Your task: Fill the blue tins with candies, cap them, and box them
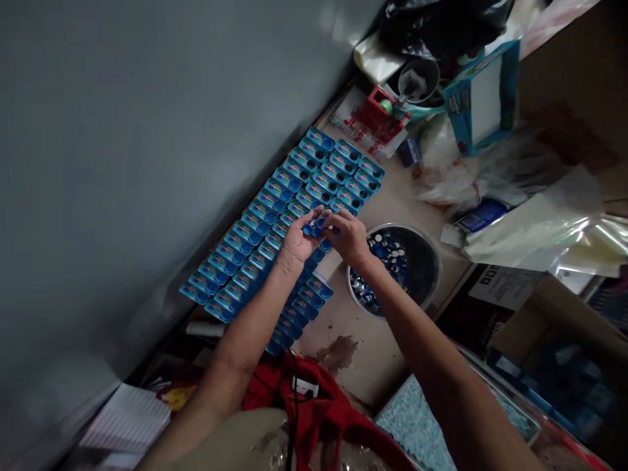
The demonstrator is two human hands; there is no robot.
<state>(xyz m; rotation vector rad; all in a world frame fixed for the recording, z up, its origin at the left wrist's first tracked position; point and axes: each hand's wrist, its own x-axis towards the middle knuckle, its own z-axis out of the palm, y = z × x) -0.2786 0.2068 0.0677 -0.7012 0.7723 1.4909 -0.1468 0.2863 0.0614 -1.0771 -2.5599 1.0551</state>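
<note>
My left hand (pixel 297 239) is cupped, with several small round blue discs (pixel 314 227) lying in its palm and fingers. Over that palm, my right hand (pixel 350 238) has its fingertips pinched together at a blue disc, partly hidden by the fingers. Both hands are above rows of small blue packs (pixel 267 214), each with a round spot at one end. Some of these spots look bright blue, others dark. Right of my hands stands a round metal bowl (pixel 438 267) containing many loose blue and white discs.
A wall (pixel 122 131) runs along the left. At the far end are a red plastic piece (pixel 375 118), a blue display box (pixel 456 118) and a black bag (pixel 441 26). Clear plastic bags (pixel 534 222) and an open carton (pixel 554 307) lie to the right.
</note>
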